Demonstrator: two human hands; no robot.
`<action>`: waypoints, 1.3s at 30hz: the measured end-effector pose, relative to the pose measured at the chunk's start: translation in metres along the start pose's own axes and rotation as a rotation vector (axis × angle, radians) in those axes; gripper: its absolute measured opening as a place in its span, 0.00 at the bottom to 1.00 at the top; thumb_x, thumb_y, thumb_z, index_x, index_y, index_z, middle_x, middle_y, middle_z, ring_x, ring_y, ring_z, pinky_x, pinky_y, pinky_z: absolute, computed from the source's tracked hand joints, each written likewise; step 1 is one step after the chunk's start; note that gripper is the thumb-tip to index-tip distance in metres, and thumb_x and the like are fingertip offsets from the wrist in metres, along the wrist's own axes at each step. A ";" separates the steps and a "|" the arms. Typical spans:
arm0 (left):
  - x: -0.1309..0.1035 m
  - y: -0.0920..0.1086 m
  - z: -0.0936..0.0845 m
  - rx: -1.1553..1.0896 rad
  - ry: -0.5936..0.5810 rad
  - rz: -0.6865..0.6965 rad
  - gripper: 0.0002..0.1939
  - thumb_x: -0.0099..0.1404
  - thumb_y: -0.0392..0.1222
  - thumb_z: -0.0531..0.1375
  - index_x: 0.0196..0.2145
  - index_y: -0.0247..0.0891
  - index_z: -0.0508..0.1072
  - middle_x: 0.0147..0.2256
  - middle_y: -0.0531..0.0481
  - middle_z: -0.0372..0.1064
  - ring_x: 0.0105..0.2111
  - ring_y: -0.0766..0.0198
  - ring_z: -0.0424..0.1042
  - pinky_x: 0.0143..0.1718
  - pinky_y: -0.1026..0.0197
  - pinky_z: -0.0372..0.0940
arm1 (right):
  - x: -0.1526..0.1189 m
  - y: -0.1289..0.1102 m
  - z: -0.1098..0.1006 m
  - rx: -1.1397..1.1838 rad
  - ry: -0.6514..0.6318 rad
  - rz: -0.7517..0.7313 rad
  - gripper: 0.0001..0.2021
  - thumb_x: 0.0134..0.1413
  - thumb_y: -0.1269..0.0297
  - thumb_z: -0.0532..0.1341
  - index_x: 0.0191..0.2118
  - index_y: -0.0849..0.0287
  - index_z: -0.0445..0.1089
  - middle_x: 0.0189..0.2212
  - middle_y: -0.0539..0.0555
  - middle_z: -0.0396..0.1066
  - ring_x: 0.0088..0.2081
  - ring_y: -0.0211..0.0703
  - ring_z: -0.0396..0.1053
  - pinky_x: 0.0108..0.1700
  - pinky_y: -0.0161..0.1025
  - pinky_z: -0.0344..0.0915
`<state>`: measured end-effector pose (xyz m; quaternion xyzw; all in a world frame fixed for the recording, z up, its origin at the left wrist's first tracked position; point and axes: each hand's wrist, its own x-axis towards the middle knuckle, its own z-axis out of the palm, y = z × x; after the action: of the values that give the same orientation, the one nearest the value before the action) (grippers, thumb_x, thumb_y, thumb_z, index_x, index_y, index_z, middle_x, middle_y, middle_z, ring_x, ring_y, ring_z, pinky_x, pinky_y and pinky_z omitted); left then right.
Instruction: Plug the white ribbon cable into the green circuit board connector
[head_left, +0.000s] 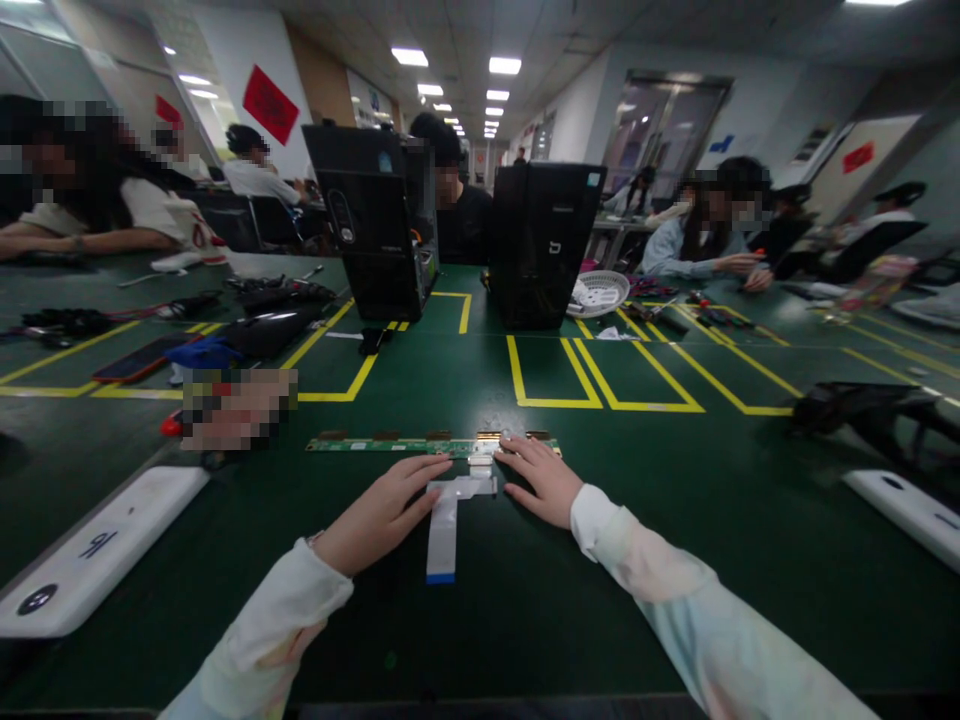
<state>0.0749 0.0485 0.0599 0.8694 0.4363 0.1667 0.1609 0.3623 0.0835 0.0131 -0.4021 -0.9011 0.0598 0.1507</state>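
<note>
A long, narrow green circuit board (375,445) lies across the dark green table. A white ribbon cable (442,535) with a blue end runs from a connector (480,464) at the board's front edge, bends sideways, then points toward me. My left hand (386,510) rests left of the connector, fingers apart, fingertips at the board's edge and thumb on the cable's bend. On the other side, my right hand (541,482) lies with spread fingers over the right part of the board. Neither hand is wrapped round anything.
Two black computer towers (371,235) (544,240) stand at the back. White devices (97,550) (911,510) lie at both sides. Tools and a blue item (202,352) are at the left, a white basket (600,292) behind right. People sit around the tables.
</note>
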 end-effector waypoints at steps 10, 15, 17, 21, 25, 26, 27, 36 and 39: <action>-0.094 -0.024 0.010 0.196 0.000 -0.200 0.25 0.67 0.52 0.51 0.61 0.54 0.58 0.63 0.52 0.55 0.60 0.53 0.60 0.56 0.47 0.62 | -0.002 0.003 0.000 -0.002 -0.001 -0.017 0.24 0.62 0.57 0.52 0.62 0.57 0.58 0.63 0.60 0.55 0.64 0.50 0.49 0.63 0.56 0.49; -0.131 -0.053 0.032 0.384 0.227 -0.306 0.27 0.67 0.54 0.50 0.61 0.43 0.61 0.62 0.42 0.57 0.59 0.45 0.59 0.57 0.38 0.58 | -0.003 0.002 0.000 -0.011 -0.002 -0.013 0.24 0.62 0.58 0.52 0.62 0.58 0.57 0.62 0.60 0.55 0.64 0.51 0.50 0.63 0.56 0.49; -0.134 -0.054 0.034 0.402 0.267 -0.320 0.28 0.67 0.54 0.49 0.60 0.41 0.62 0.61 0.40 0.58 0.59 0.45 0.59 0.58 0.37 0.56 | -0.002 0.001 -0.001 -0.019 0.014 -0.025 0.23 0.62 0.58 0.52 0.61 0.57 0.58 0.62 0.61 0.56 0.64 0.52 0.50 0.63 0.57 0.50; -0.124 -0.050 0.029 0.402 0.296 -0.330 0.28 0.67 0.56 0.47 0.59 0.41 0.62 0.60 0.41 0.60 0.59 0.46 0.59 0.59 0.38 0.55 | 0.000 -0.006 -0.004 -0.027 0.055 -0.105 0.20 0.62 0.62 0.52 0.58 0.55 0.63 0.61 0.60 0.57 0.64 0.51 0.49 0.63 0.56 0.50; -0.107 -0.052 0.021 0.391 0.285 -0.334 0.28 0.67 0.56 0.47 0.57 0.38 0.65 0.59 0.40 0.62 0.58 0.46 0.61 0.58 0.39 0.56 | 0.005 -0.017 -0.008 -0.018 0.012 -0.149 0.20 0.63 0.59 0.52 0.59 0.53 0.63 0.62 0.59 0.55 0.64 0.52 0.48 0.63 0.55 0.49; -0.105 -0.054 0.020 0.389 0.283 -0.335 0.28 0.67 0.56 0.47 0.57 0.37 0.66 0.58 0.40 0.62 0.58 0.46 0.62 0.58 0.39 0.56 | 0.006 -0.020 -0.008 -0.019 -0.006 -0.145 0.21 0.63 0.57 0.52 0.59 0.52 0.63 0.63 0.59 0.54 0.64 0.52 0.47 0.63 0.56 0.48; -0.103 -0.055 0.019 0.389 0.281 -0.339 0.28 0.68 0.55 0.47 0.57 0.37 0.66 0.58 0.39 0.62 0.58 0.46 0.62 0.58 0.39 0.57 | 0.006 -0.022 -0.008 -0.021 -0.022 -0.137 0.22 0.63 0.55 0.51 0.60 0.52 0.62 0.63 0.60 0.52 0.65 0.53 0.46 0.63 0.56 0.48; -0.101 -0.055 0.019 0.414 0.246 -0.355 0.28 0.68 0.54 0.46 0.58 0.34 0.63 0.60 0.38 0.60 0.59 0.48 0.59 0.60 0.41 0.54 | 0.007 -0.022 -0.007 -0.014 -0.100 -0.074 0.24 0.63 0.50 0.50 0.62 0.49 0.59 0.63 0.60 0.51 0.65 0.55 0.46 0.63 0.59 0.46; -0.100 -0.054 0.018 0.410 0.249 -0.362 0.28 0.68 0.54 0.46 0.59 0.35 0.63 0.60 0.38 0.60 0.59 0.49 0.60 0.60 0.42 0.54 | 0.007 -0.023 -0.008 -0.006 -0.114 -0.069 0.24 0.63 0.50 0.49 0.62 0.49 0.59 0.63 0.60 0.50 0.65 0.55 0.46 0.63 0.59 0.46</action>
<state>-0.0117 -0.0045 0.0054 0.7646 0.6253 0.1492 -0.0455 0.3439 0.0735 0.0276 -0.3673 -0.9217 0.0746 0.0999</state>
